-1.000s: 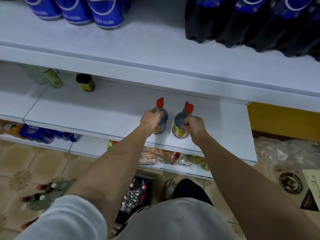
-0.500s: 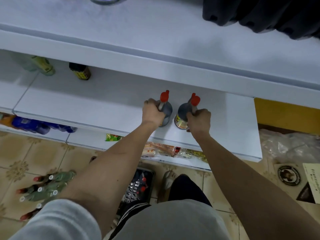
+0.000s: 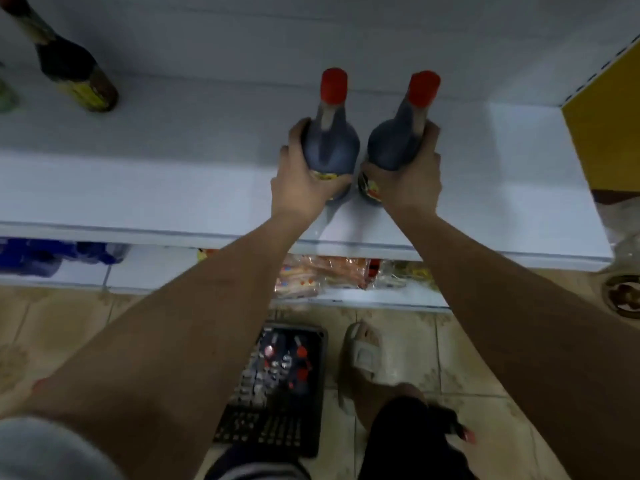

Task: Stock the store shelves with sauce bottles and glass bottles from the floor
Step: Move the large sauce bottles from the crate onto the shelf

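Observation:
Two dark sauce bottles with red caps stand side by side on the white shelf (image 3: 173,188). My left hand (image 3: 298,178) grips the left sauce bottle (image 3: 330,140) round its body. My right hand (image 3: 412,174) grips the right sauce bottle (image 3: 394,140) the same way. Both bottles rest on the shelf board, a little back from its front edge. On the floor below, a black crate (image 3: 277,393) holds several more red-capped bottles.
A dark glass bottle (image 3: 74,71) with a yellow label stands at the shelf's far left. A yellow panel (image 3: 609,133) closes the shelf on the right. Snack packets (image 3: 311,275) lie on the lower shelf. My sandalled foot (image 3: 363,355) stands on the tiled floor beside the crate.
The view has dropped and moved closer to the shelf. Both hands have pushed the two bottles further back on the shelf board.

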`<act>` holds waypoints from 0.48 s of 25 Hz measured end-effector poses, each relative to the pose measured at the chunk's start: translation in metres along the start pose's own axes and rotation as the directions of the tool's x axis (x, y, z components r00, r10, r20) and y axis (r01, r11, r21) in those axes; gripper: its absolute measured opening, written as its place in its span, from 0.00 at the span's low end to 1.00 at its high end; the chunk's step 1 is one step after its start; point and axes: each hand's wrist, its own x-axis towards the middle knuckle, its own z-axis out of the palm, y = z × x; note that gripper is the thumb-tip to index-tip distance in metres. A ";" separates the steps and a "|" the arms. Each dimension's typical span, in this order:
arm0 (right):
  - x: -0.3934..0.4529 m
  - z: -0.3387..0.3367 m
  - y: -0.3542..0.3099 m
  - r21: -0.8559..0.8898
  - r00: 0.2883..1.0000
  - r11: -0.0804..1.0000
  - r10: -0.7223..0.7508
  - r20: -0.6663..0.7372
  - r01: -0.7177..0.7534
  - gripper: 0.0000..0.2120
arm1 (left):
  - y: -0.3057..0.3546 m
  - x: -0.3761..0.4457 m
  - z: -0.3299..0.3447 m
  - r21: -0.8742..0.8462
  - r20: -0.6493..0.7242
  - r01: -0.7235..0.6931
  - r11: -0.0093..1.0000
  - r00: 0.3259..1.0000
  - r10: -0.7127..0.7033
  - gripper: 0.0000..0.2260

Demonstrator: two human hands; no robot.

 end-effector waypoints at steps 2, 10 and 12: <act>0.012 0.004 0.007 0.003 0.999 0.999 -0.049 -0.014 0.049 0.42 | -0.007 0.006 0.008 0.007 -0.058 -0.091 0.996 0.994 0.091 0.46; 0.072 0.018 0.008 0.056 0.995 0.994 -0.093 0.034 0.091 0.37 | -0.005 0.047 0.023 0.074 -0.101 -0.077 0.994 0.991 0.084 0.43; 0.086 0.018 0.006 0.058 0.992 0.992 -0.113 0.049 0.110 0.39 | -0.002 0.060 0.025 0.066 -0.113 -0.065 0.996 0.991 0.072 0.44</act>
